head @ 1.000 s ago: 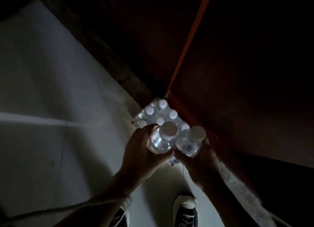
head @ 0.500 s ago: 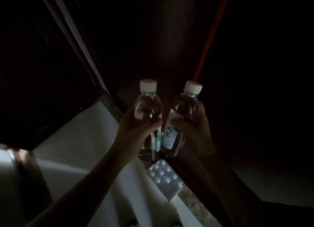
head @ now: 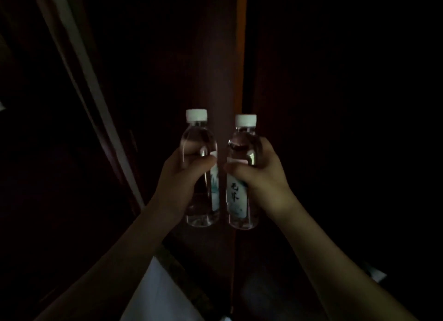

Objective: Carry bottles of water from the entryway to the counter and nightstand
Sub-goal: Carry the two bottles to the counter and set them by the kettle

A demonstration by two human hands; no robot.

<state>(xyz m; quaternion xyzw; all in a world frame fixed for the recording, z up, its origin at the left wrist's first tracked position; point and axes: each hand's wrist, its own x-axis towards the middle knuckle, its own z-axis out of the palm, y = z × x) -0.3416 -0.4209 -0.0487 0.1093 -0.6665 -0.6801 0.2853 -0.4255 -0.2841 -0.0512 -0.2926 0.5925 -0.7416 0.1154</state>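
Fingers point(head: 189, 150) of the left hand point(head: 177, 184) are wrapping round the left bottle point(head: 200, 167), thumb point(head: 203, 163) crossing its front; the right hand point(head: 266, 176) is clamping the right bottle point(head: 243, 172) the same way, thumb point(head: 236, 170) lying across the label. Both bottles are being held upright at frame centre, side by side with a narrow gap between them, caps at 12 o'clock.

Behind them, a dark reddish wooden panel point(head: 191, 56) is filling most of the view, with an orange vertical strip point(head: 241, 44) running up at 12 o'clock and a pale frame edge point(head: 84, 64) slanting at 10 o'clock. A patch of pale floor point(head: 158, 294) is showing at 6 o'clock.

Each bottle is clear, thin-walled plastic, apparently full: judged moderately light, slightly yielding under squeeze, smooth and possibly slippery. A mid-body grip, as shown, looks secure.

White screw caps point(head: 196, 115) are sealing both. The right label point(head: 236, 196) is carrying dark brush-style characters, too dim to read reliably; the left label point(head: 214, 191) is showing only a teal-tinted edge.
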